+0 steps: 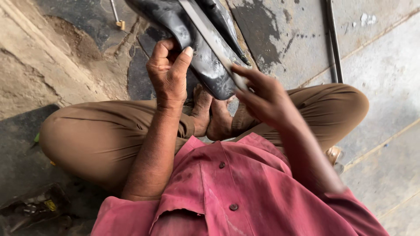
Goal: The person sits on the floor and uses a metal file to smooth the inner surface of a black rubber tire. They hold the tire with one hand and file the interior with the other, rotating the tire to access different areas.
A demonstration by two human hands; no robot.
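Rubber tube: a black, glossy inner tube (205,57) runs from the top edge down to the person's bare feet (214,116), folded so that its lower bend sits just above the toes.
Left hand: the left hand (168,74) grips the left flank of the tube; the thumb (183,59) presses on the front face, and the fingers (159,50) curl round the edge towards the back, clenched on the rubber.
Flat blade: a long, flat grey metal blade (212,39) lies slantwise across the tube, from the upper middle down to the right, resting on the rubber.
Right hand: the right hand (262,98) is blurred; its fingers (243,72) close round the lower end of the blade, just right of the tube's lower bend.
Tube and fingers: the tube lies between the two hands, held on its left side, with the blade's held end at its right.
Posture: the person sits cross-legged on a stained concrete floor (385,65), in brown trousers (96,135) and a worn red shirt (232,188).
Nearby: a thin metal rod (334,43) lies on the floor at upper right, well apart from the hands.
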